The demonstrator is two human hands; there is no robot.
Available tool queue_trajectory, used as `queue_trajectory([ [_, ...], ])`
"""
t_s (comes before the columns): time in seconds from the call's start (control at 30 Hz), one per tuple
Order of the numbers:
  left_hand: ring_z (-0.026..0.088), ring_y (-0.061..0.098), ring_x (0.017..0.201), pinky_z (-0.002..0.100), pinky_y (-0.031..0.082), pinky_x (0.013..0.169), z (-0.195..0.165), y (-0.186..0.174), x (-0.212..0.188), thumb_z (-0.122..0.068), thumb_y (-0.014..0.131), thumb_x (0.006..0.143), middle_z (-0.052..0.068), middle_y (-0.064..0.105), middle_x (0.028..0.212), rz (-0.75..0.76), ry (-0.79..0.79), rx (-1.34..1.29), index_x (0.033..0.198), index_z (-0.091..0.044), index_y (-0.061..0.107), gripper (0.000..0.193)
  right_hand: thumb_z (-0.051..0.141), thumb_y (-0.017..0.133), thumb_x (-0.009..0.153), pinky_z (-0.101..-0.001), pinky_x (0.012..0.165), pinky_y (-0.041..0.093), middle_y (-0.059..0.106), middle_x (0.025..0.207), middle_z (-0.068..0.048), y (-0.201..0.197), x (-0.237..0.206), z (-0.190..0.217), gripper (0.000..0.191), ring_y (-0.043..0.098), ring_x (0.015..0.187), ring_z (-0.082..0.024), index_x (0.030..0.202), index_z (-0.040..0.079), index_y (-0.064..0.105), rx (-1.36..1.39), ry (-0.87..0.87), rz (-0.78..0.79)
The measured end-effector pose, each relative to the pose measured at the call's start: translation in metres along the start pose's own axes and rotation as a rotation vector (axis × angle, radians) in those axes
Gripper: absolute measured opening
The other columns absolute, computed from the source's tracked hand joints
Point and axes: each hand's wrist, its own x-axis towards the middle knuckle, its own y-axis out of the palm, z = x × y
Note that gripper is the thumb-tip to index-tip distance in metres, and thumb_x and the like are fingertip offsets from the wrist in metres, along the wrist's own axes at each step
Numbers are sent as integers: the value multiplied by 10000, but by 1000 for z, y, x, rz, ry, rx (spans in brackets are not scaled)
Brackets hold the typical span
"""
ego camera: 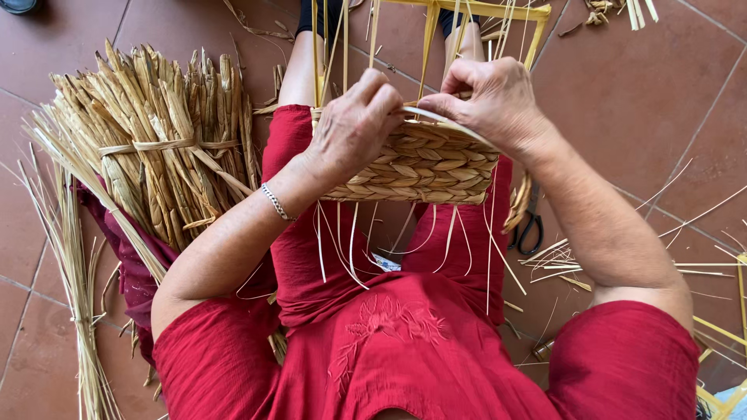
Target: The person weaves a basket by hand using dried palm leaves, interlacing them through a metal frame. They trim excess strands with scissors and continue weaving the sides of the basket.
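In the head view, the person is sitting with a half-woven straw basket (424,163) resting on the lap, on the red dress (373,342). The left hand (354,124) is lying curled over the near-left part of the basket's upper edge, fingers pressed together and folded down on the rim; I cannot tell if a strand is caught under them. The right hand (490,97) is pinching a pale flat strand (443,118) between thumb and fingertips, just at the top row of the weave.

Yellow upright stakes (432,31) are standing up from the rim, and loose thin ends are hanging below the basket. In my judgement, if the right hand is pulling too hard, the strand could be snapping or the row could be sitting uneven. If the left hand is loosening its hold, the basket could be turning on the lap and the last row could be slipping open.

A tied bundle of reeds (156,132) is lying on the tiled floor (638,93) at the left, and black scissors (531,225) are lying at the right, close to the knee.
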Motion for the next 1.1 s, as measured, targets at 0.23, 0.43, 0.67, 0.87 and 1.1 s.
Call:
queue_trajectory([
  [0.23,292,652,731,420,503,628,10,-1,-3,-69,720,974,113,617,797,93,-26,-31,981,-37,521,201,503,796,958,-345,459,498,613,538,-36,29,-18,2,460,613,470,-171,765,113,647,-289,-53,-26],
  [0.43,345,703,696,479,521,652,22,8,23,-71,761,940,134,688,727,42,-150,-99,1057,-47,512,276,365,751,1031,-370,523,503,670,697,-81,28,-59,-5,333,641,567,-224,898,64,704,-80,-25,-31],
  [0.67,376,700,707,474,547,618,15,19,18,-54,776,889,204,696,838,-12,-177,36,1453,6,261,766,356,724,1054,-380,624,487,672,764,-67,-29,-107,-27,283,626,656,-204,956,90,738,-133,269,-76],
  [0.87,306,670,796,390,586,621,14,40,12,15,660,997,206,614,1026,-8,-38,119,1344,11,426,418,281,890,906,-436,872,470,618,1024,-78,-16,-105,-1,316,572,995,-274,1087,92,713,-441,-265,-356],
  [1.1,304,665,1064,428,559,930,6,4,-2,34,635,874,159,666,1129,93,91,24,1251,4,634,379,127,827,970,-351,885,532,671,989,-54,-11,-75,24,167,628,983,-202,1045,71,688,-53,-133,-124],
])
